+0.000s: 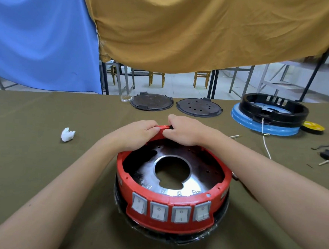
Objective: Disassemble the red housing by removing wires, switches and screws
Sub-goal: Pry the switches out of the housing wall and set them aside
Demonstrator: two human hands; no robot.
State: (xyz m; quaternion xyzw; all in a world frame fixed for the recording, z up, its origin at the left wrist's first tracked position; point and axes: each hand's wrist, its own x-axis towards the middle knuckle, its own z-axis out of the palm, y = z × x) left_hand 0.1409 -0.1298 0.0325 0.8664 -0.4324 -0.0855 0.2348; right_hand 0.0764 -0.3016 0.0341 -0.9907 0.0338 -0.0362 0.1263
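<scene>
My red housing (172,185) sits upright on the olive cloth, near me and centred, a round ring around a shiny metal plate (200,177) with a big central hole. 4 grey rocker switches (170,210) line its near wall.

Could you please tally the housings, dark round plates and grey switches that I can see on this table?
Red housing: 1
Black housing: 1
Dark round plates: 2
Grey rocker switches: 4
Total: 8
</scene>
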